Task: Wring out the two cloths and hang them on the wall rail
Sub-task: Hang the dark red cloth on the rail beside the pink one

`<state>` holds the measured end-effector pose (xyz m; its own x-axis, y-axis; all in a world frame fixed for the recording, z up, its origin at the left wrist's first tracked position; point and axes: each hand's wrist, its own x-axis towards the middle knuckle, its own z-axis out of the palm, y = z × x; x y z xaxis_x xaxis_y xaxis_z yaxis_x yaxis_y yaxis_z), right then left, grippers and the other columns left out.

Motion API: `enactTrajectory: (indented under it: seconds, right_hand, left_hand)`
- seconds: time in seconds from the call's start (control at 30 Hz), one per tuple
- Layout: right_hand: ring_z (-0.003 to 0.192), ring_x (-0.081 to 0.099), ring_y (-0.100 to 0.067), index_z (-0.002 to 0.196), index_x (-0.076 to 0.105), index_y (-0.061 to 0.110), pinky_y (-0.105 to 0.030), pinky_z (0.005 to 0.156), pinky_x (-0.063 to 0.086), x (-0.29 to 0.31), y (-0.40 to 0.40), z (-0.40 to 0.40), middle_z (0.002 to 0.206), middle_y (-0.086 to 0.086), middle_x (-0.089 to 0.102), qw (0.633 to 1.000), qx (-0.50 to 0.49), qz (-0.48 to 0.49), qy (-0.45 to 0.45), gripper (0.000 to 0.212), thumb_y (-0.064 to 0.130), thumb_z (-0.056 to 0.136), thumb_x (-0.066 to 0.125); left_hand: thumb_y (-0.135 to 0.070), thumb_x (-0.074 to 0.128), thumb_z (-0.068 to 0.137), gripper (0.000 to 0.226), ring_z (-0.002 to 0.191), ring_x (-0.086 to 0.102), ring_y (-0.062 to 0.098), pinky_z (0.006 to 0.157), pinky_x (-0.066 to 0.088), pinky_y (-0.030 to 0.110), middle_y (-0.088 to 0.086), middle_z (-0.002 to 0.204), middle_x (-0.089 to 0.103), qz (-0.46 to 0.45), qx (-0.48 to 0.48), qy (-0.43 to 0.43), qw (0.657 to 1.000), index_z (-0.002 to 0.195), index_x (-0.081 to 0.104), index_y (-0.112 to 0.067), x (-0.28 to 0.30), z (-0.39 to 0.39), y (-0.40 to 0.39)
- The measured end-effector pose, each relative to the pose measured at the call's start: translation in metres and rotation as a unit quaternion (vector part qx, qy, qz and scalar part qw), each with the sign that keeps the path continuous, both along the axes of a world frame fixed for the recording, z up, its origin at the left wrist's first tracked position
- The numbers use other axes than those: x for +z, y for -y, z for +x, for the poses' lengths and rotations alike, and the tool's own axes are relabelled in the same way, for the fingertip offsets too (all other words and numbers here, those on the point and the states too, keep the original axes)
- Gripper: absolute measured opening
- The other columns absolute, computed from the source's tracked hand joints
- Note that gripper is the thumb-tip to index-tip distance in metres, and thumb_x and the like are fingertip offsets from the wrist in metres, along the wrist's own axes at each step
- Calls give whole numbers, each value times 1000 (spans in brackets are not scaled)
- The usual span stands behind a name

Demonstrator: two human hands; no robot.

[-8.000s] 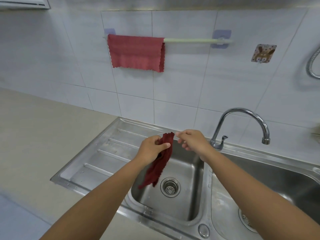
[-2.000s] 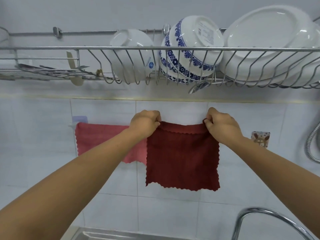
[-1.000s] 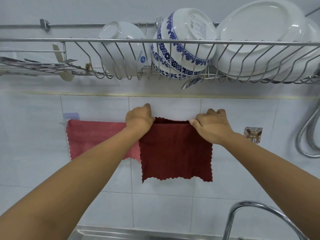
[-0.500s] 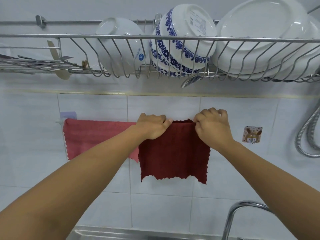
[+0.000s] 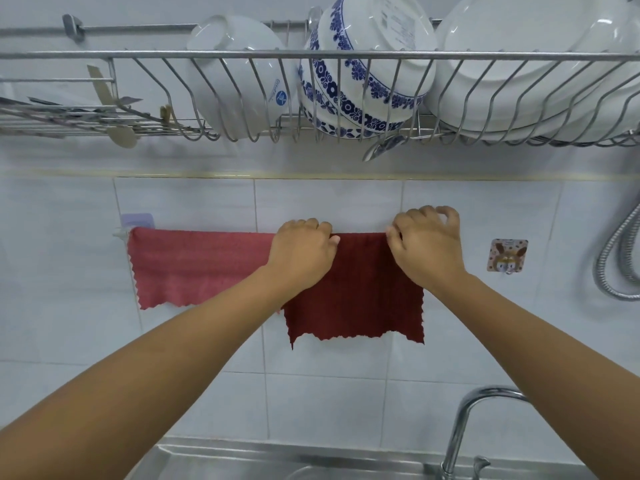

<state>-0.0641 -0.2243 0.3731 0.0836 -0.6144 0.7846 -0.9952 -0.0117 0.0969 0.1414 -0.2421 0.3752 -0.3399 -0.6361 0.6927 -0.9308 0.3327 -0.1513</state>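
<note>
Overhead, a wire dish rack (image 5: 311,57) with 3 upturned bowls. Below, 2 cloths draped side by side over the wall rail (image 5: 119,233): pink cloth (image 5: 197,268) at left, dark red cloth (image 5: 356,299) at right. Left hand (image 5: 301,254) curled on the dark cloth's top-left edge; right hand (image 5: 426,247) at top-right, fingers loosely bent, grip unclear.

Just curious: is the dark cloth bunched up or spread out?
Spread out: the dark cloth hangs flat from the rail, both hands at its top edge.
</note>
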Motion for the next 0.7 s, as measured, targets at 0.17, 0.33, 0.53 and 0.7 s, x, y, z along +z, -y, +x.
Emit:
enactTrajectory:
  seconds: [0.17, 0.33, 0.53, 0.7]
  right_hand:
    - [99, 57, -19, 79, 67, 18, -41, 96, 19, -1, -14, -4, 83, 3, 71, 998, -43, -30, -30, 36, 32, 95, 38]
    - [101, 58, -23, 92, 71, 15, -43, 96, 23, -6, -15, -13, 98, -1, 71, 998, -45, -35, -27, 31, 28, 94, 43]
    - [115, 58, -17, 118, 63, 20, -49, 111, 8, -12, -12, -7, 113, 2, 71, 998, -26, 33, -53, 42, 39, 98, 31]
    - [128, 47, -19, 111, 66, 26, -54, 112, 2, -6, -9, -12, 113, 3, 69, 998, -31, 28, -39, 52, 49, 99, 21]
  left_hand:
    - [-43, 27, 101, 47, 106, 58, 31, 92, 41, 38, 11, 117, 63, 75, 0, 0, 997, 126, 52, -11, 3, -13, -2]
    - [-34, 33, 101, 41, 122, 50, 25, 102, 39, 36, 6, 134, 54, 121, -118, -91, 981, 134, 48, -14, -4, -9, -2]
    - [-31, 38, 99, 43, 132, 43, 22, 115, 24, 39, 7, 140, 51, 4, -31, -89, 996, 136, 46, -12, -31, 10, -12]
    - [-42, 28, 100, 50, 137, 39, 19, 119, 10, 47, 5, 143, 50, 32, 23, -62, 997, 140, 43, -14, -25, 16, -4]
